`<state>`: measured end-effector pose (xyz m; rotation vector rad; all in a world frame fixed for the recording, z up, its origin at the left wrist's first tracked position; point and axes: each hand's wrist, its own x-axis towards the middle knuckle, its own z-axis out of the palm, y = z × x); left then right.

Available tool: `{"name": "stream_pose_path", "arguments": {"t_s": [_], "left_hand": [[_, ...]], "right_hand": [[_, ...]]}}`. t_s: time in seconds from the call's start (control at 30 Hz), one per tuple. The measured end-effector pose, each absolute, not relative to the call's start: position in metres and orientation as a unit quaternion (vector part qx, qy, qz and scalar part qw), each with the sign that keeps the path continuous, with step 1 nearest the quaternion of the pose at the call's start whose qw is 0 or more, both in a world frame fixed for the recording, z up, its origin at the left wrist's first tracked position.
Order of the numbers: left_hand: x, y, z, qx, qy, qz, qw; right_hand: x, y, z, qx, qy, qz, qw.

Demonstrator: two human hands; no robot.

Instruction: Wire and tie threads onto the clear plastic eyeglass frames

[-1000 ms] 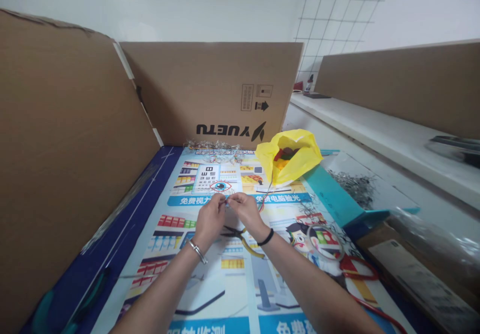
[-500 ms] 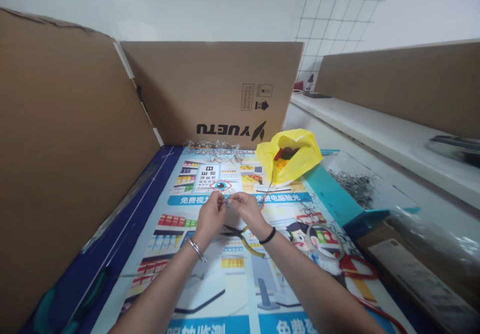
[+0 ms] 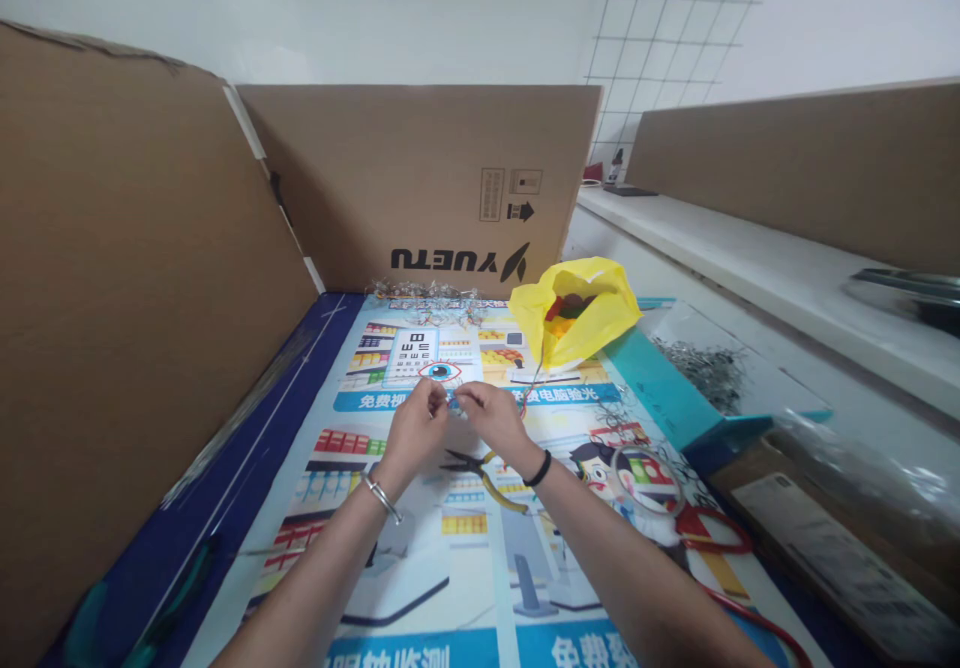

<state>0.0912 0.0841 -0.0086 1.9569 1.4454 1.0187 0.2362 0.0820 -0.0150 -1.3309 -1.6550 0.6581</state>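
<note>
- The left cardboard panel stands along one side; a second panel, printed YUETU upside down, closes the far end.
- A printed sheet covers the work surface between them.
- The turquoise box lies open at right, with a heap of thin metal pieces in it.
- The yellow bag sits beside that box, its mouth open.
- The left hand has thumb and forefinger closed to a pinch, the other fingers curled in.
- The right hand mirrors it, thumb and forefinger brought together, their tips just beside the left ones.
- The yellow-handled pliers lie on the sheet between the forearms, handles spread, touched by neither hand.
- A tiny piece is pinched where both hands' fingertips meet, above the middle of the sheet; its shape is too small to make out.
</note>
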Motion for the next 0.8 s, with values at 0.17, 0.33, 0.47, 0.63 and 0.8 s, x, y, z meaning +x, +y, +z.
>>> {"name": "stream_pose_path", "arguments": {"t_s": [0.17, 0.33, 0.47, 0.63, 0.8], "left_hand": [[0.091, 0.085, -0.008, 0.713, 0.503, 0.398, 0.282], [0.092, 0.087, -0.009, 0.68, 0.491, 0.44, 0.32], [0.093, 0.086, -0.007, 0.675, 0.475, 0.449, 0.342], [0.093, 0.082, -0.002, 0.686, 0.447, 0.435, 0.375], [0.087, 0.084, 0.002, 0.722, 0.462, 0.411, 0.31]], "right_hand": [[0.234, 0.079, -0.018, -0.527, -0.689, 0.238, 0.436], [0.234, 0.078, -0.02, -0.484, -0.742, 0.209, 0.414], [0.233, 0.079, -0.023, -0.477, -0.745, 0.207, 0.418], [0.234, 0.081, -0.025, -0.485, -0.72, 0.24, 0.435], [0.236, 0.082, -0.027, -0.477, -0.677, 0.313, 0.465]]}}
